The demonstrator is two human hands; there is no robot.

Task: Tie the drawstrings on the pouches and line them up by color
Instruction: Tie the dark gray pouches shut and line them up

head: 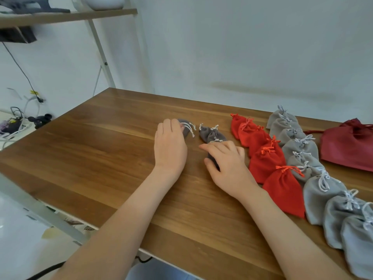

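On the wooden table [101,150] my left hand [170,146] lies flat over a dark grey pouch [186,128], whose white drawstrings stick out to the right. My right hand [226,164] rests with straight fingers on another dark grey pouch [213,158]. Two more dark grey pouches [212,135] lie just beyond it. To the right runs a row of several red pouches [264,158], then a row of several light grey pouches [323,190], all with tied strings.
A larger dark red drawstring bag [347,146] lies at the far right of the table. A white shelf frame [101,49] stands behind the table's left corner. Cables [18,122] lie on a low surface at the left.
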